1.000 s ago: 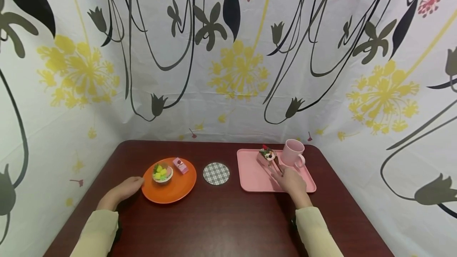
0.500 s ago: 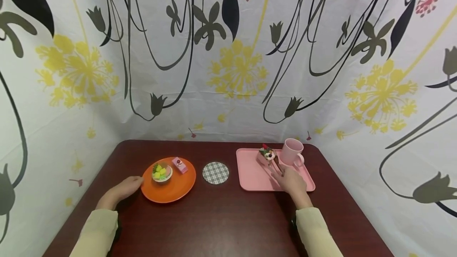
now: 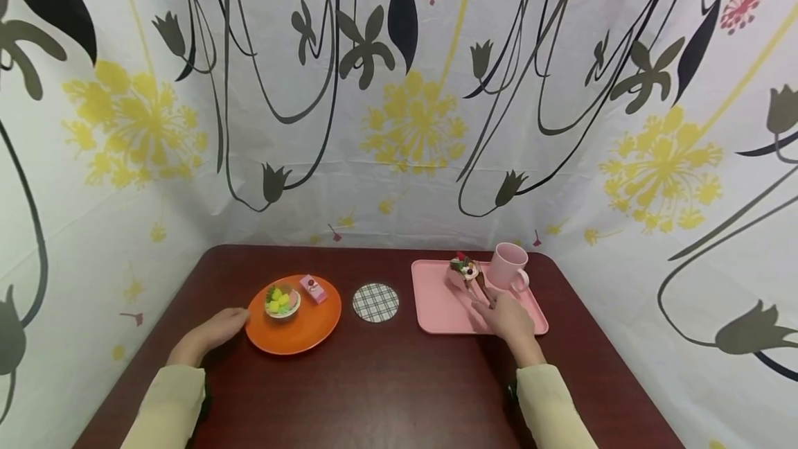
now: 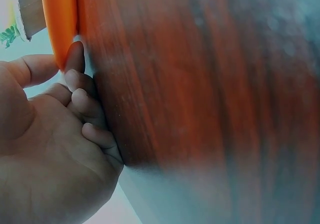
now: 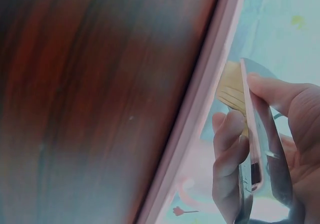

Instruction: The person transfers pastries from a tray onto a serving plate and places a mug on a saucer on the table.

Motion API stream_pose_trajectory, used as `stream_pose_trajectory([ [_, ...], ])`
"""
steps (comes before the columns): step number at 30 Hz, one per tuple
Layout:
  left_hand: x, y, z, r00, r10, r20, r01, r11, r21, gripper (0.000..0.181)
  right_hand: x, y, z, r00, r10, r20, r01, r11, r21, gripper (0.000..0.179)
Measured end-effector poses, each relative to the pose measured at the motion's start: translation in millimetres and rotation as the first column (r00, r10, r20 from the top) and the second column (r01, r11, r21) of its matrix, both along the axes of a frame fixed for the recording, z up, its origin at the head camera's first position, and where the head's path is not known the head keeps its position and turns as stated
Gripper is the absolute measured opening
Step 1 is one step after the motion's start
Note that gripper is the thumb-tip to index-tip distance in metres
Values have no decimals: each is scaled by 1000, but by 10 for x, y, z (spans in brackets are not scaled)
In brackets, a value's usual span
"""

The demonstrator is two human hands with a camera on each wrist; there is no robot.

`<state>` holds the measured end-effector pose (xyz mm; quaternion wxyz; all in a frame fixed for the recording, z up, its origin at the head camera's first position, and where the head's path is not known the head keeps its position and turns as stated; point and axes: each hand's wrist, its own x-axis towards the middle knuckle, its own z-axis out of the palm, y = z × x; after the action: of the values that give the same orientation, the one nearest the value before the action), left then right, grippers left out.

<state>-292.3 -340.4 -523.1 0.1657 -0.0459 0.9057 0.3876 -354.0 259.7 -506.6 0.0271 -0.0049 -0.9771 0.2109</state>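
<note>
In the head view my left hand [image 3: 215, 332] holds the near-left rim of a round orange plate [image 3: 312, 331]. The left wrist view shows the thumb and forefinger pinching that rim [image 4: 59, 26]. On the plate sit a fruit-topped tart [image 3: 282, 301] and a small pink cake slice [image 3: 314, 289]. My right hand [image 3: 512, 321] grips metal tongs [image 5: 257, 134] over a pink tray [image 3: 436, 314]. At the tongs' far end is a small cake [image 3: 464, 267] with a red berry, green leaves and white cream; in the right wrist view its yellowish side [image 5: 231, 86] shows behind them.
A pink mug [image 3: 508, 267] stands at the tray's back right corner, close to the tongs. Between plate and tray lies a round checked coaster [image 3: 376, 303]. The dark wooden table [image 3: 368, 393] ends at a flower-printed cloth [image 3: 386, 144] behind and at both sides.
</note>
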Motion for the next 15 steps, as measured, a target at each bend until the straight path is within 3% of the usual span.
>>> stream_pose_trajectory([
  [9,0,-1,19,1000,-3,6,3,1000,4,40,69,-84,116,999,30,-31,-31,999,-26,61],
  [15,11,-6,-14,1000,-2,6,2,1000,11,45,98,-104,91,998,29,-50,-31,999,-29,57],
])
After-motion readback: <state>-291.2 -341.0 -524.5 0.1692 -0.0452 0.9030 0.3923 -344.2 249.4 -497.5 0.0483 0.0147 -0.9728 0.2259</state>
